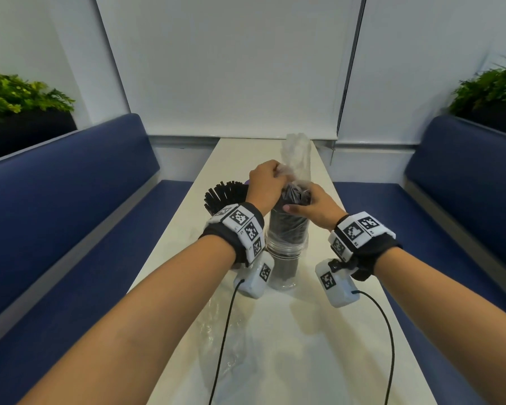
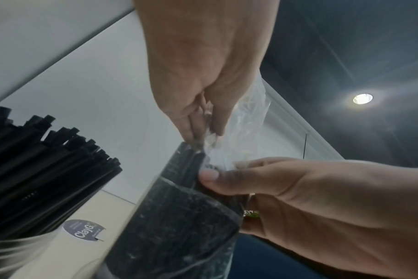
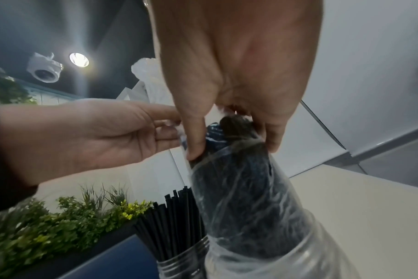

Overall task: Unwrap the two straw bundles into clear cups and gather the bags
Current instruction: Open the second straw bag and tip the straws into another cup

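Note:
A bundle of black straws (image 1: 288, 225), still wrapped in its clear bag (image 1: 297, 154), stands upright in a clear cup (image 1: 287, 252) at mid-table. My left hand (image 1: 276, 173) pinches the loose bag plastic just above the straw tops; the pinching fingers (image 2: 203, 130) show in the left wrist view. My right hand (image 1: 301, 203) grips the top of the wrapped bundle (image 3: 246, 198), with thumb and fingers curled round it. Left of it, a second clear cup (image 3: 179, 264) holds loose black straws (image 1: 225, 195). An empty clear bag (image 1: 225, 340) lies flat on the near table.
The narrow white table (image 1: 348, 361) runs away from me between two blue benches (image 1: 70, 214). Planters with green plants (image 1: 18, 95) stand behind both benches. A round sticker (image 2: 84, 230) is on the tabletop by the cups. Wrist-camera cables trail over the near table.

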Demonstrator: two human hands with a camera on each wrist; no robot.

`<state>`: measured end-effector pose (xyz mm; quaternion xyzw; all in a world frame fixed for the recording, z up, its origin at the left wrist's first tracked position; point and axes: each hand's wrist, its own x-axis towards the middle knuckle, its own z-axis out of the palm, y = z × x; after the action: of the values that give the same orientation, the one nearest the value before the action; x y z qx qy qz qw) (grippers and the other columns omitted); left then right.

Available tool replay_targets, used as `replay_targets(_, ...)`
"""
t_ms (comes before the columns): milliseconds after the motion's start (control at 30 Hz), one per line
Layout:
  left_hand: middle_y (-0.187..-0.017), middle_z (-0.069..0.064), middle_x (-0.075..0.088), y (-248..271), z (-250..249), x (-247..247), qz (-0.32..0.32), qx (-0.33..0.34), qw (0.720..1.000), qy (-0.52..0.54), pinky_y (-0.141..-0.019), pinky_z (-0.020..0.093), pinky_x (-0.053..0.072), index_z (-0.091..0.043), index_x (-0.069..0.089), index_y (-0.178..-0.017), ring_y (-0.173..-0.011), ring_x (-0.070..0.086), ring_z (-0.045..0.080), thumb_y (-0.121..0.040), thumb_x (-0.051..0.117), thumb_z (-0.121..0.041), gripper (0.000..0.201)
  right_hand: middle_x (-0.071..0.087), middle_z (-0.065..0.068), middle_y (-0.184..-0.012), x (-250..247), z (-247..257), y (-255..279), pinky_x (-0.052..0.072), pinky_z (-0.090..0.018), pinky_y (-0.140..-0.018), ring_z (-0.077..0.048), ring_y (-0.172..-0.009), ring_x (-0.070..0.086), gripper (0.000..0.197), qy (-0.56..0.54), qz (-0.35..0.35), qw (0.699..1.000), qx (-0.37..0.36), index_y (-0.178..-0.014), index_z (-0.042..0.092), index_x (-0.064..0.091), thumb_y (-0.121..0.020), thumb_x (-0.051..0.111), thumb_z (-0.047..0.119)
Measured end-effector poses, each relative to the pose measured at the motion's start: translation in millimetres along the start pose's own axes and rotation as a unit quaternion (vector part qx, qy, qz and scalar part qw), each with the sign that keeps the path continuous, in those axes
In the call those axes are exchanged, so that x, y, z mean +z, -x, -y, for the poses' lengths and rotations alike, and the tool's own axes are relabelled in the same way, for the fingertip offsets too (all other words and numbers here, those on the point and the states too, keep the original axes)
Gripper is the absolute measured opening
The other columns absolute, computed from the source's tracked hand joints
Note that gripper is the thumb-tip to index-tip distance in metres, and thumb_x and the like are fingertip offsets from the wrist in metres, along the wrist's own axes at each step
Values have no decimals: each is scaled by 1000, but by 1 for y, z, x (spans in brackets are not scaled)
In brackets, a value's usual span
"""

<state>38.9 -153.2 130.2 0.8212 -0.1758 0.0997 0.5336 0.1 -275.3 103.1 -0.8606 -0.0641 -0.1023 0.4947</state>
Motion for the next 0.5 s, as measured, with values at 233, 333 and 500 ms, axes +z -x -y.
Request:
replay_targets(233,-114,12,67,-5,9,-9,5,-3,998,62,-93,37,50,-4,62,-112,-107,61,25,-81,65,-14,32,57,-9,-114,-1,0,-8,42,-32,-87,-22,-104,53,51,57,-67,996,20,-118,2,50,-74,72,14)
replay_targets(333,-129,7,60,-7,10,-13,108,-26,994,4,-101,36,43,-10,55,-126,-118,54,22,-72,68,-24,57,62,-18,-118,1,1,-9,45,-39,-91,-32,-108,57,43,49,-90,994,27,-114,2,55,-76,69,13)
replay_targets(500,-62,4,50,-5,15,-21,145,-58,982,-109,-49,7,31,-6,55,-59,-58,45,14,-77,71,-21,28,61,-18,-119,6,-1,-10,42,-32,-87,-30,-108,57,43,56,-56,996,31,-117,2,54,-77,68,8)
